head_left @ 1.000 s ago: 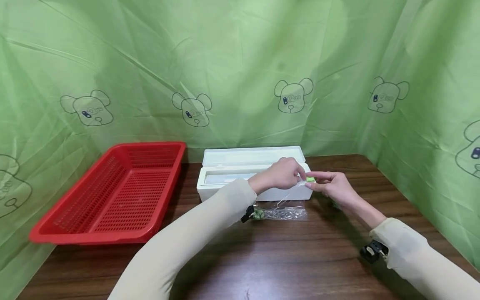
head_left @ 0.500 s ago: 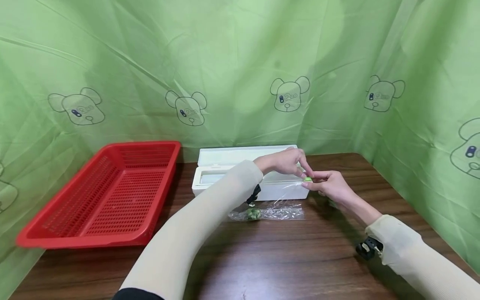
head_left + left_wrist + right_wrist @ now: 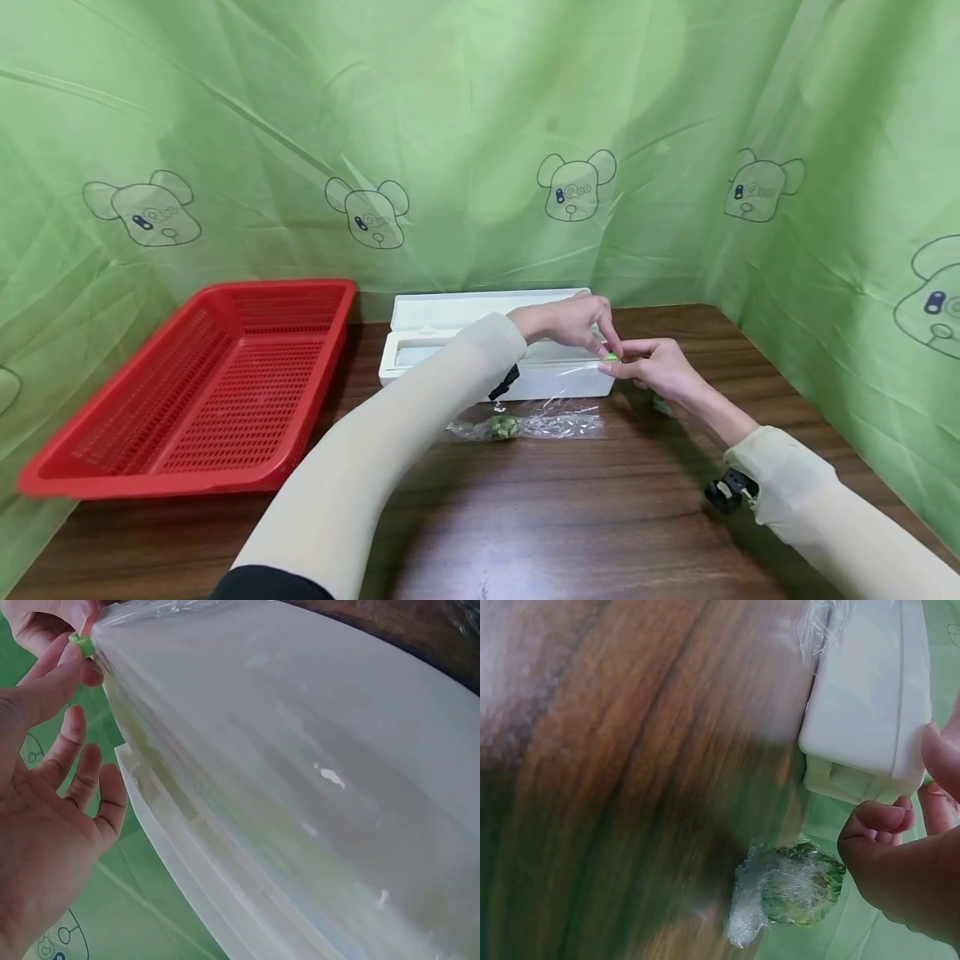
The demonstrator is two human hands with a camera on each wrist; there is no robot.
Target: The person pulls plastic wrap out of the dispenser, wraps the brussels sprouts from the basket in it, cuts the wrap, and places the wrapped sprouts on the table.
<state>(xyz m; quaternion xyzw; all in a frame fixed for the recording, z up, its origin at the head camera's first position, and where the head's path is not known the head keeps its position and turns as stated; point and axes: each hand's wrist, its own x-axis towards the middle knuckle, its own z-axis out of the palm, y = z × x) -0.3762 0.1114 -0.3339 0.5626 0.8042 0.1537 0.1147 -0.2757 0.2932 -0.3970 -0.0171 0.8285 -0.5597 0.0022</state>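
A long white cling-film dispenser box [image 3: 566,381] stands with its lid raised at the back of the table. At its right end is a small green slider [image 3: 81,645]. My left hand [image 3: 566,321] reaches across the box and pinches the slider between thumb and index finger, the other fingers loosely bent. From the right, my right hand [image 3: 666,371] pinches the same spot with thumb and forefinger. Clear cling film [image 3: 562,422] hangs over the front of the box onto the table, with a green vegetable [image 3: 503,427] on it.
A film-wrapped green vegetable [image 3: 802,885] lies right of the box, mostly hidden under my right hand in the head view. A red slatted basket [image 3: 315,400] stands at the left. Green curtain [image 3: 465,142] encloses the wooden table [image 3: 570,517].
My left hand has risen slightly and come onto the green slider, beside my right hand's fingers. The right hand has stayed almost in place. The view has shifted a little.
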